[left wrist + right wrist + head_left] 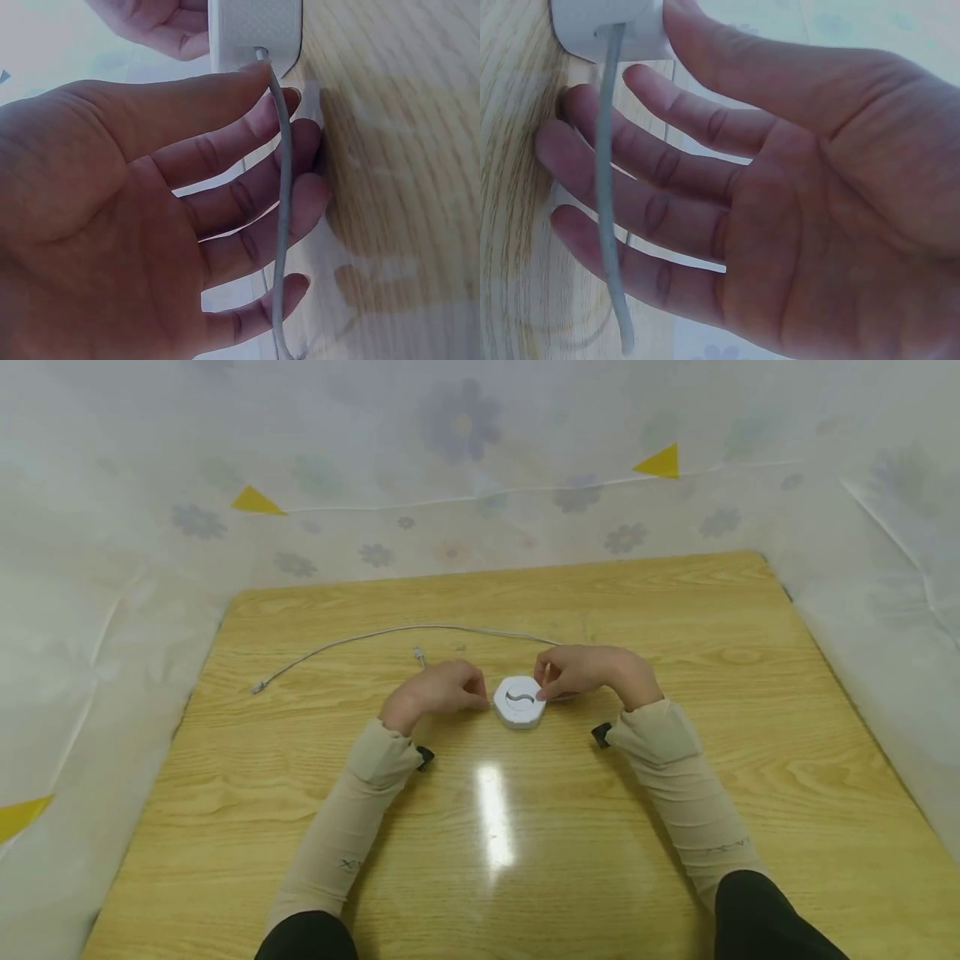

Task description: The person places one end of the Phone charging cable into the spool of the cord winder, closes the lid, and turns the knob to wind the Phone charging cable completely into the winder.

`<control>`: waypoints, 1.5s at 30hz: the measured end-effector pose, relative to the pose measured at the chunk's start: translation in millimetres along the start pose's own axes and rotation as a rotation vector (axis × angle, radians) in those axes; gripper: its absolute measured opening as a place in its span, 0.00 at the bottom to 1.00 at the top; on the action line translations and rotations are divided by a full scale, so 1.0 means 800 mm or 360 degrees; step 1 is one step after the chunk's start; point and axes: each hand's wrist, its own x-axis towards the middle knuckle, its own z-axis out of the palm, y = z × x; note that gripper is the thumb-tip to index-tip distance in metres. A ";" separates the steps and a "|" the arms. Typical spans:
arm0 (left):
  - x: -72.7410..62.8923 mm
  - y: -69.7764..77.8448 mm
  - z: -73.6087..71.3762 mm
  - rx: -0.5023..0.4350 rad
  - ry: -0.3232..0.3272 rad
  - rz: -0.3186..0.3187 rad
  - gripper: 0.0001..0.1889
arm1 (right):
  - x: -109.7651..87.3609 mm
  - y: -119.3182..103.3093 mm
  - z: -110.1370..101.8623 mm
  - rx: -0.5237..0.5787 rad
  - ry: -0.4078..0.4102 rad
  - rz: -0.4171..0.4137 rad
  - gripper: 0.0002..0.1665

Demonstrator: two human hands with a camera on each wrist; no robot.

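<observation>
A white hexagonal cable reel (517, 714) with an S-shaped slot on top lies on the table between both hands. A thin grey cable (435, 626) leaves it on either side. My left hand (447, 687) pinches the cable (283, 180) between thumb and index finger right where it enters the reel, its other fingers lying loosely behind. The thumb of my right hand (592, 670) rests on the reel's edge, while its remaining fingers hang relaxed behind the cable (604, 172) in the right wrist view.
One cable plug (258, 687) lies at the table's left, at the end of a long arc of cable. Another plug (418, 653) sticks out beyond my left hand. A flower-patterned white curtain (465, 543) with yellow triangles surrounds the wooden table (562, 843).
</observation>
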 end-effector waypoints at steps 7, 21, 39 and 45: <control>-0.003 0.005 0.001 0.0048 0.0025 -0.0002 0.09 | 0.000 -0.001 0.001 0.0013 0.0005 -0.0006 0.18; -0.002 0.006 0.001 0.0091 0.0034 -0.0008 0.08 | 0.003 -0.038 0.033 -0.0241 0.0092 -0.0052 0.58; -0.003 0.003 -0.002 0.0128 0.0002 -0.0009 0.08 | 0.016 -0.064 0.062 -0.0517 0.0246 0.0072 0.40; -0.009 0.002 -0.005 0.0149 0.0002 -0.0065 0.08 | 0.012 -0.063 0.060 -0.0521 0.0241 0.0096 0.39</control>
